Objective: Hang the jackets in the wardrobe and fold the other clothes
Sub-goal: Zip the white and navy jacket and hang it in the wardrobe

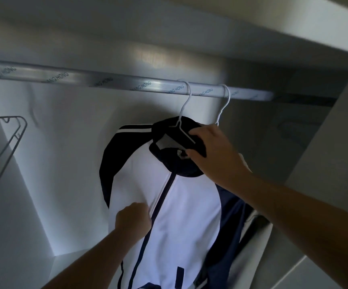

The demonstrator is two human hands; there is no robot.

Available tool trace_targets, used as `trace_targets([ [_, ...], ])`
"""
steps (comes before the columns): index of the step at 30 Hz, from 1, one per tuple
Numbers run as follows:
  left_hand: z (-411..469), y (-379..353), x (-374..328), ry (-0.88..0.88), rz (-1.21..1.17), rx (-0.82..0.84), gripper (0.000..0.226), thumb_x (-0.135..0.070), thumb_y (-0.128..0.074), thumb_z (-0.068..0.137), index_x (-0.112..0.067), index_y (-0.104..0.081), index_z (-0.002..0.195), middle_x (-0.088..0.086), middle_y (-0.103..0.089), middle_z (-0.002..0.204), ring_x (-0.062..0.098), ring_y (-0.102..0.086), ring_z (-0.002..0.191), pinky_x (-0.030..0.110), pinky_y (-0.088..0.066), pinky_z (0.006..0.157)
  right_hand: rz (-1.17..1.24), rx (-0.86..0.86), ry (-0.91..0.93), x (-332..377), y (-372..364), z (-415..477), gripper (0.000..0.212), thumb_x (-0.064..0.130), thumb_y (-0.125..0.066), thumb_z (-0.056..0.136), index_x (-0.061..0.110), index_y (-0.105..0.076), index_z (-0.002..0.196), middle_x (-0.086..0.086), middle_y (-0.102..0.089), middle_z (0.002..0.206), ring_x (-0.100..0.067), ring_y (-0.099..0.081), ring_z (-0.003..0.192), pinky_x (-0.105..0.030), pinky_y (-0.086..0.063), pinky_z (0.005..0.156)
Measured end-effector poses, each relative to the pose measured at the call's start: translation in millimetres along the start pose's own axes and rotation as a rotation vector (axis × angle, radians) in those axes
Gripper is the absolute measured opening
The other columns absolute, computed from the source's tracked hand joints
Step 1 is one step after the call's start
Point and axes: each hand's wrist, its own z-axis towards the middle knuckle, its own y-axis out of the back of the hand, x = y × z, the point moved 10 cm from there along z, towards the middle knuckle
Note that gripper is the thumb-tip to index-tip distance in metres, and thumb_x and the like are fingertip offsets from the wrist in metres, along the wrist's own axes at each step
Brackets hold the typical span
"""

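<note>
Right hand: I see the right hand [212,151] right of centre, fingers and thumb curled round the navy collar [170,127] and gripping it just below the hanger's neck.
Left hand: the left hand [133,217] is at lower centre, fingers curled, pinching the white front cloth just beside the zip [164,197].
Jacket: the jacket [185,215] hangs mid-frame. It has a smooth white body, navy collar and shoulder panels, a navy zip strip down the front, and two white stripes at its upper-left shoulder.
Collar tag: the collar tag [165,141] is a pale grey rectangle inside the collar. I cannot read any print on it.
Hanger: the white hanger [184,105] is thin wire, hooked over the rail, with one arm running into the collar.
Second hook: a second hook [224,103] of white wire sits on the rail just to the right.
Blue garment: a blue garment [229,222], darker and slightly shiny, hangs behind the jacket at lower right.
Rail: the rail [85,77] is round, silvery and glossy, and crosses the upper frame. Its repeated dark lettering reads "ANG HONG", with the leading letters blurred.
Grey hanger: a grey hanger [12,138] of angular wire is at the left edge.
Wardrobe: the wardrobe [64,163] has smooth pale panels and a flat shelf overhead.
</note>
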Motion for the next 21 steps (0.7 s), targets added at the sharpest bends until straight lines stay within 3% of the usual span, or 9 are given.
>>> trace_targets([
  [2, 2.7, 28.8, -8.9, -0.017, -0.133, -0.071, 0.015, -0.028, -0.05, 0.093, -0.019, -0.058, 0.101, -0.008, -0.064, 0.089, 0.01, -0.062, 0.079, 0.023, -0.048, 0.069, 0.027, 0.016, -0.153, -30.7, 0.0, -12.1, 0.05, 0.03, -0.059, 0.087, 0.022, -0.045, 0.135, 0.0, -0.048, 0.129, -0.02, -0.05, 0.115, -0.04, -0.043, 0.099],
  [4, 2.8, 71.8, -28.8, -0.094, -0.25, -0.218, 0.01, -0.027, -0.052, 0.092, -0.022, -0.057, 0.099, -0.009, -0.064, 0.091, 0.01, -0.062, 0.082, 0.025, -0.05, 0.071, 0.07, 0.05, -0.283, -59.1, -3.4, -26.4, 0.052, 0.025, -0.057, 0.088, 0.018, -0.043, 0.137, -0.006, -0.052, 0.128, -0.024, -0.051, 0.117, -0.04, -0.042, 0.1],
  [8, -15.5, 160.8, -99.9, -0.473, -0.467, -0.532, 0.013, -0.012, -0.064, 0.083, -0.009, -0.059, 0.094, 0.003, -0.058, 0.093, 0.018, -0.056, 0.082, 0.029, -0.05, 0.068, 0.053, 0.292, -0.462, -101.1, -24.0, -56.1, 0.033, 0.025, -0.042, 0.1, 0.007, -0.055, 0.125, -0.014, -0.058, 0.122, -0.03, -0.054, 0.114, -0.032, -0.04, 0.093],
  [10, -13.7, 181.8, -127.4, -0.527, -0.433, -0.586, 0.021, -0.019, -0.065, 0.082, -0.009, -0.057, 0.098, 0.003, -0.054, 0.097, 0.017, -0.052, 0.085, 0.029, -0.048, 0.07, 0.154, 0.38, -0.497, -107.2, -35.7, -67.7, 0.034, 0.023, -0.038, 0.102, 0.001, -0.062, 0.113, -0.02, -0.063, 0.11, -0.032, -0.058, 0.101, -0.033, -0.042, 0.084],
  [11, -6.4, 185.4, -135.4, -0.498, -0.424, -0.582, 0.027, -0.026, -0.064, 0.083, -0.01, -0.055, 0.102, 0.001, -0.054, 0.097, 0.016, -0.051, 0.086, 0.029, -0.046, 0.073, 0.248, 0.406, -0.528, -108.7, -40.8, -72.6, 0.034, 0.022, -0.039, 0.102, -0.002, -0.063, 0.108, -0.024, -0.064, 0.104, -0.03, -0.058, 0.092, -0.032, -0.041, 0.078],
  [13, 23.4, 176.5, -135.2, -0.299, -0.5, -0.419, 0.039, -0.041, -0.059, 0.088, -0.011, -0.049, 0.112, 0.001, -0.055, 0.096, 0.019, -0.055, 0.087, 0.03, -0.046, 0.075, 0.503, 0.451, -0.644, -111.5, -55.3, -86.9, 0.031, 0.022, -0.045, 0.101, -0.003, -0.064, 0.102, -0.024, -0.067, 0.095, -0.021, -0.057, 0.08, -0.025, -0.04, 0.071],
  [15, 48.6, 159.8, -130.7, -0.124, -0.627, -0.231, 0.043, -0.04, -0.055, 0.093, -0.005, -0.046, 0.118, 0.01, -0.059, 0.104, 0.026, -0.058, 0.096, 0.029, -0.043, 0.077, 0.732, 0.479, -0.761, -110.9, -69.2, -101.4, 0.019, 0.021, -0.052, 0.098, 0.011, -0.068, 0.092, -0.002, -0.07, 0.077, -0.006, -0.062, 0.068, -0.018, -0.044, 0.062],
  [18, 62.5, 158.9, -126.6, -0.087, -0.654, -0.256, 0.029, -0.019, -0.058, 0.093, -0.001, -0.047, 0.114, 0.015, -0.059, 0.106, 0.025, -0.056, 0.096, 0.018, -0.034, 0.073, 0.896, 0.446, -0.761, -110.2, -77.7, -102.0, 0.022, 0.019, -0.06, 0.093, 0.02, -0.071, 0.075, 0.006, -0.065, 0.07, -0.004, -0.058, 0.062, -0.02, -0.042, 0.061],
  [21, 65.7, 157.7, -122.5, -0.088, -0.725, -0.268, 0.012, -0.014, -0.058, 0.092, -0.011, -0.049, 0.099, 0.005, -0.055, 0.094, 0.016, -0.05, 0.083, 0.012, -0.029, 0.065, 1.103, 0.474, -0.866, -115.6, -93.2, -115.3, 0.048, 0.034, -0.049, 0.099, 0.025, -0.064, 0.055, 0.009, -0.048, 0.056, -0.009, -0.041, 0.054, -0.024, -0.032, 0.058],
])
